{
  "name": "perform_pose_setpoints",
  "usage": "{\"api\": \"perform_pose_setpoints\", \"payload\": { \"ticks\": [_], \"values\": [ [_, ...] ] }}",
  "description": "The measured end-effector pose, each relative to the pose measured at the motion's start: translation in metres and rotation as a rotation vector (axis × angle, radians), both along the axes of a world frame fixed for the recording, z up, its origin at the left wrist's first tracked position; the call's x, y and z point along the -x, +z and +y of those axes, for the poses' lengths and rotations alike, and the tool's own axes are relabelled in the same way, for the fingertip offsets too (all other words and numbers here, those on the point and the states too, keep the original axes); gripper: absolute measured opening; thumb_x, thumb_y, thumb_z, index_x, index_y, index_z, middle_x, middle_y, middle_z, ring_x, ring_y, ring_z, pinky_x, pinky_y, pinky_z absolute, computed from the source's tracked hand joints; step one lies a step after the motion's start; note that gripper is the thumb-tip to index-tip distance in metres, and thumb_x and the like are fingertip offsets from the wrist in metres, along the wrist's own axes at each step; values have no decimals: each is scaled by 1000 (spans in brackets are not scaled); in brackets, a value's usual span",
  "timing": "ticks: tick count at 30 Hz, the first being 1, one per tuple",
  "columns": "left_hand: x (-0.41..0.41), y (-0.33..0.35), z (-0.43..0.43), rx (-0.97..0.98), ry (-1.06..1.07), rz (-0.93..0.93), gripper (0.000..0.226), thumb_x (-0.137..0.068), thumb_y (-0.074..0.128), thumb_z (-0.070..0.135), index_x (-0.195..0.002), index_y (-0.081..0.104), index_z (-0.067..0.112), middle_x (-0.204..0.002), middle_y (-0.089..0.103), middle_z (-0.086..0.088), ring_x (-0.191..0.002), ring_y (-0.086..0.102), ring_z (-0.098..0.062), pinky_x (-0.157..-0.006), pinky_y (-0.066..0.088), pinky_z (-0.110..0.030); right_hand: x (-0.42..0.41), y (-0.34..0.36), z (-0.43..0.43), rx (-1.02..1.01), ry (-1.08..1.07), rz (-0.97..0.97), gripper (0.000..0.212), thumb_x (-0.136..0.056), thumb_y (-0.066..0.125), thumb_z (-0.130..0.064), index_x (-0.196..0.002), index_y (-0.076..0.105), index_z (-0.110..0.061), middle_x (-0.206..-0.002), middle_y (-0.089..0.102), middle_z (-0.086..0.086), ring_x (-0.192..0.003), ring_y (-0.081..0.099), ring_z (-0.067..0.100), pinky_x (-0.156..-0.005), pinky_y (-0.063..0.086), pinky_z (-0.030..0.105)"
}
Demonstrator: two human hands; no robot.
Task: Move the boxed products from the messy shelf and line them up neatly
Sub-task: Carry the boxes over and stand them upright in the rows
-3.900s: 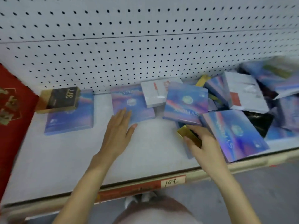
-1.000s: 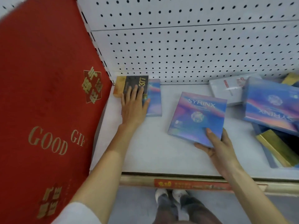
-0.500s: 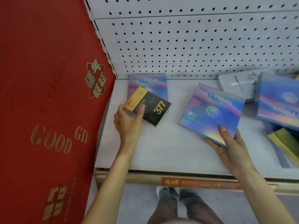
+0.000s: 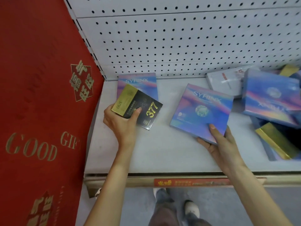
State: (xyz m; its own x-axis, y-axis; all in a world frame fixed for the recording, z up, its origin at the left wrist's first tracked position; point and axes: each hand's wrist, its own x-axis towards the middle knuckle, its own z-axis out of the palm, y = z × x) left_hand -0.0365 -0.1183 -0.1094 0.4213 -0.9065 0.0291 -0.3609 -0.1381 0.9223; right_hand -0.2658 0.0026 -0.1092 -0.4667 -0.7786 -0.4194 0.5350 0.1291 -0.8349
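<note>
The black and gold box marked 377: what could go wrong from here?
The left hand grips the black and gold box by one end only, so it could slip onto the iridescent blue SYRINX box lying behind it. The right hand pinches just the near corner of another tilted blue SYRINX box, which might drop.

Red "GOOD GIFT" panel (image 4: 40, 111) at left — white pegboard (image 4: 179, 38) behind

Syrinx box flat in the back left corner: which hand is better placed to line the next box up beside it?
Right, probably. The right hand grips a matching Syrinx box, with bare shelf between it and the corner box. The left hand holds the black and gold 377 box.
</note>
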Motion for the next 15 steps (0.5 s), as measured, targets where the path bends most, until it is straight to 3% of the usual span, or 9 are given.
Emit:
{"api": "perform_pose_setpoints", "payload": {
  "ticks": [3,5,7,9,10,12,15],
  "values": [
    [12,17,11,137,-47,152,64,-67,84,10,-112,40,22,-110,62,0,-100,62,-11,-85,54,-30,-2,9,16,-28,20,35,44,-80,64,-20,-123,52,-16,-121,65,4,-98,69,17,-64,59,33],
    [21,32,19,174,-95,243,59,-73,78,0,-112,40,24,-109,64,-4,-96,65,-9,-77,52,-18,-1,15,36,-38,33,48,39,-83,64,-19,-120,54,-15,-117,67,4,-95,70,16,-62,59,32],
    [30,50,26,147,-99,438,55,-77,74,0,-118,43,19,-107,65,-4,-97,64,-12,-79,52,-20,5,23,59,-32,29,69,52,-73,76,-35,-116,56,-16,-113,68,4,-93,70,15,-60,58,33],
    [45,67,39,68,-114,658,43,-81,73,12,-119,53,12,-104,67,-4,-98,64,-16,-88,54,-33,18,30,85,-39,37,117,73,-52,86,-50,-113,60,-21,-108,71,-4,-93,70,12,-60,59,34],
    [56,73,48,23,-145,742,30,-84,70,17,-112,60,12,-100,69,-2,-94,65,-16,-88,54,-36,25,36,99,-40,33,146,69,-52,86,-49,-112,61,-25,-105,71,-11,-94,70,10,-61,59,37],
    [80,85,72,-74,-186,821,7,-92,61,22,-97,64,18,-88,73,5,-82,69,-13,-74,58,-33,44,48,124,-22,30,209,59,-62,81,-44,-115,61,-29,-109,70,-13,-97,69,12,-69,59,42],
    [119,96,115,-120,-228,829,8,-97,52,27,-98,59,24,-84,72,8,-75,69,-11,-58,58,-30,80,61,163,57,-35,191,39,-75,64,-21,-114,61,-24,-103,72,-5,-85,70,12,-55,57,32]
  ]
}}
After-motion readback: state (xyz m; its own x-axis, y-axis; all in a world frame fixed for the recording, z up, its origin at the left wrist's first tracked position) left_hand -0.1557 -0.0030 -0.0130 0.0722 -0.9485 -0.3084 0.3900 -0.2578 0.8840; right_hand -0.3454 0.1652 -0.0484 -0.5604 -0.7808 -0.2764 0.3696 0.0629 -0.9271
